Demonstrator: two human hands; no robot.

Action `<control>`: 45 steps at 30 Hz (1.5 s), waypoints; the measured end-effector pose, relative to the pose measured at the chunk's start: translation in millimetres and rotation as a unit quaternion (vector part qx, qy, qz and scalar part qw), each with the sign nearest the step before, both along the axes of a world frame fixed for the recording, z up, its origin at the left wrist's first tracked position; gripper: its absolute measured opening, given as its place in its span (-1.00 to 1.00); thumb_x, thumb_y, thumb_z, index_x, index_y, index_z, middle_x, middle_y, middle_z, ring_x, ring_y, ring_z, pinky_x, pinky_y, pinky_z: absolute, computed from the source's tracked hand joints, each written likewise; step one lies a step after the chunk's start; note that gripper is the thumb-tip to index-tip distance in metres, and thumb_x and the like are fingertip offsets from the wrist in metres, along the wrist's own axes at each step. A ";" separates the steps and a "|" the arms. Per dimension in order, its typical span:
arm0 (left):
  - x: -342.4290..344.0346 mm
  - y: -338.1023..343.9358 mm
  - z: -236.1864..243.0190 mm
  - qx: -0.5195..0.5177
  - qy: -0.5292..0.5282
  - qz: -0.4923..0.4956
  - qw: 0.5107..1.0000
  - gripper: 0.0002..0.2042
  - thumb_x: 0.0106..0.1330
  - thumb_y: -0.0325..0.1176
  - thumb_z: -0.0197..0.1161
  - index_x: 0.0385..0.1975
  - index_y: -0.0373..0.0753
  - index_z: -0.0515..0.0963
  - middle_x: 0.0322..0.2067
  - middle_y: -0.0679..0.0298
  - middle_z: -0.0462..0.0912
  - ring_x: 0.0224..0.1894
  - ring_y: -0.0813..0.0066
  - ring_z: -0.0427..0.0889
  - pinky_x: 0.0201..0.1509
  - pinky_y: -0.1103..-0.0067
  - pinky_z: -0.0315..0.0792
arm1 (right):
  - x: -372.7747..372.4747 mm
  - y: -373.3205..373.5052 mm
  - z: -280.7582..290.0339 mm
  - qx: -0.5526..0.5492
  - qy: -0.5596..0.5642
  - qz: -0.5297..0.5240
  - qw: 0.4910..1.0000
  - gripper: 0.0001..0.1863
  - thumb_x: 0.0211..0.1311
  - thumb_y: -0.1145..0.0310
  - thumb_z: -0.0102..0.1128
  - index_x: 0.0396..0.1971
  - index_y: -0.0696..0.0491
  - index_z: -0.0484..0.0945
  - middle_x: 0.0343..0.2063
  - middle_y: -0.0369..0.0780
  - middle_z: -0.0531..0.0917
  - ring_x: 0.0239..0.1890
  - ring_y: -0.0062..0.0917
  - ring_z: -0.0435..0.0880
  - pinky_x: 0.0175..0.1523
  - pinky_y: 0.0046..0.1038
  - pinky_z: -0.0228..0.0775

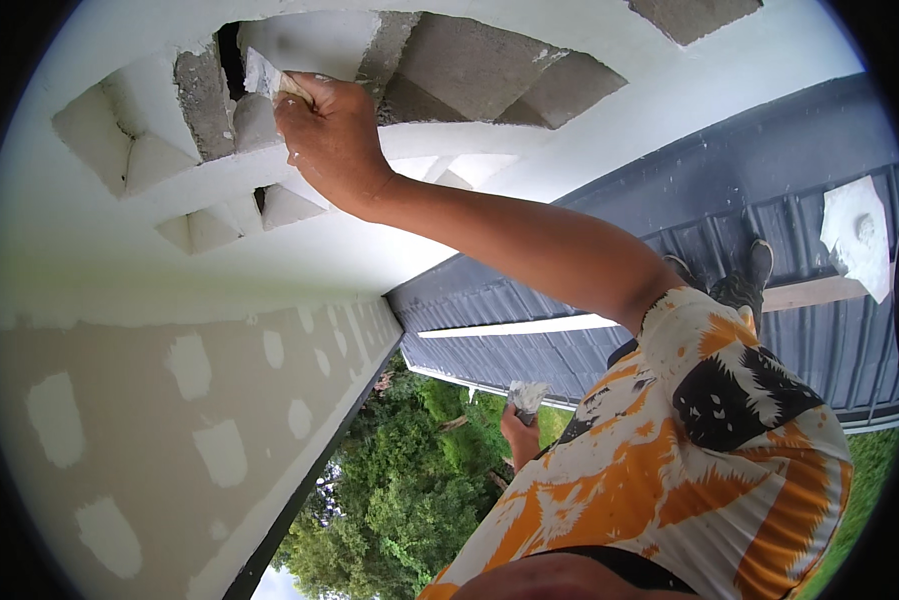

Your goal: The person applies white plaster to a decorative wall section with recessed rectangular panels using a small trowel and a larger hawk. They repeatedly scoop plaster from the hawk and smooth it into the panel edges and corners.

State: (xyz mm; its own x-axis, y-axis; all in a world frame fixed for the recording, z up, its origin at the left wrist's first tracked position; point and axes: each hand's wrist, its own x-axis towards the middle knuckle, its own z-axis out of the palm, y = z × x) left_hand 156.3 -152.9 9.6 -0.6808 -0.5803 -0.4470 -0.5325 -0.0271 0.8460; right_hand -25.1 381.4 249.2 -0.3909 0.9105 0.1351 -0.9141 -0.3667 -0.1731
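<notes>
My right hand (334, 135) reaches up to the white wall (449, 148), its fingers closed on a putty knife (262, 76) smeared with white filler. The blade is at the edge of a recess (319, 42) with a smooth white inner face, next to a narrow dark gap (231, 60). Rough grey surfaces (469, 65) show inside the recess on the right. Lower down, beside my torso, my left hand (519, 432) is closed on a flat scraper (526, 396) loaded with white filler. Part of my left forearm is hidden behind my patterned shirt.
My feet (760, 262) stand on a dark ribbed roof (569, 355). A white, filler-smeared sheet (857, 235) lies on it beside a wooden board (814, 292). At left, a beige panel (149, 420) carries several pale patches. Beyond the roof edge are trees (409, 500).
</notes>
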 end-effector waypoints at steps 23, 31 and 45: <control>1.0 -1.6 6.6 0.000 0.014 -0.011 1.000 -0.76 0.35 -0.30 0.04 -0.08 -0.23 0.52 -0.19 0.25 0.64 -0.22 0.29 0.64 -0.32 0.37 0.47 | -18.8 -15.1 12.8 -0.036 -0.026 0.114 0.992 -0.78 0.08 0.56 -0.03 -0.72 0.24 0.31 -0.80 -0.12 0.39 -0.73 -0.50 0.33 -0.52 -0.32 0.25; 9.1 -3.1 8.7 -0.002 0.017 0.004 1.000 -0.76 0.35 -0.30 0.04 -0.09 -0.23 0.52 -0.21 0.25 0.64 -0.24 0.30 0.64 -0.34 0.39 0.47 | -1.2 -31.2 7.3 -0.041 -0.015 0.150 0.988 -0.82 0.10 0.57 -0.05 -0.68 0.23 0.34 -0.81 -0.14 0.40 -0.77 -0.52 0.34 -0.57 -0.29 0.22; 9.3 0.3 11.2 -0.005 0.021 0.009 1.000 -0.78 0.36 -0.31 0.04 -0.11 -0.23 0.53 -0.24 0.26 0.65 -0.27 0.32 0.64 -0.37 0.41 0.46 | -17.2 -45.7 40.7 -0.002 -0.057 0.129 0.990 -0.77 0.30 0.51 -0.06 -0.60 0.17 0.33 -0.69 -0.27 0.47 -0.71 -0.66 0.45 -0.61 -0.47 0.35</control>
